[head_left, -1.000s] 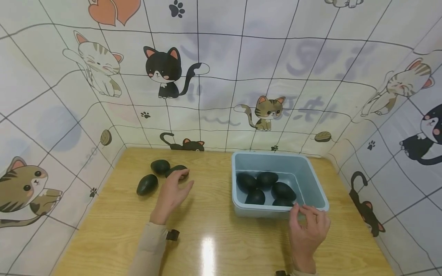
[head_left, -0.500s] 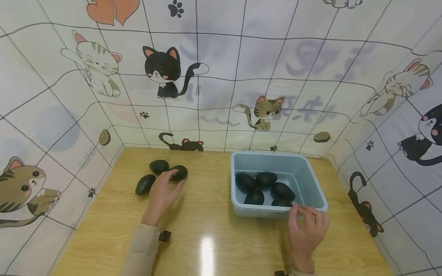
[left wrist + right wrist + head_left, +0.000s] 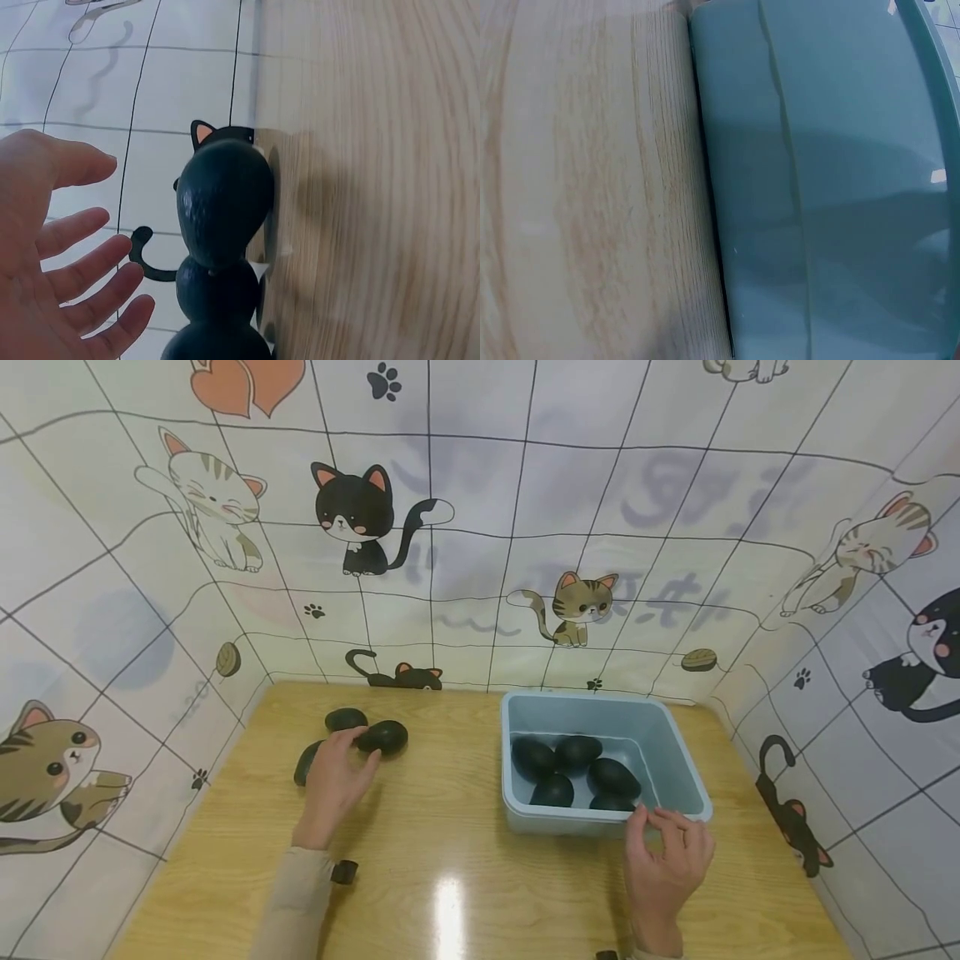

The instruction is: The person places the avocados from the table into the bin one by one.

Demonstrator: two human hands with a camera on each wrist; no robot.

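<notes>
Three dark green avocados lie at the back left of the table: a rear one, a right one and a left one partly hidden by my left hand. That hand hovers over the group, fingertips at the near side of the right avocado. In the left wrist view the left hand has its fingers spread apart, with an avocado beyond them. My right hand holds the front rim of a light blue plastic box near its right corner. Several avocados lie inside.
The wooden table meets a cat-patterned cloth wall at the back, with more patterned cloth at both sides. In the right wrist view the box's outer wall stands on the wood.
My left hand has moved left, from over the right avocado towards the left one, which it now partly covers. The right hand has stayed at the box's rim.
</notes>
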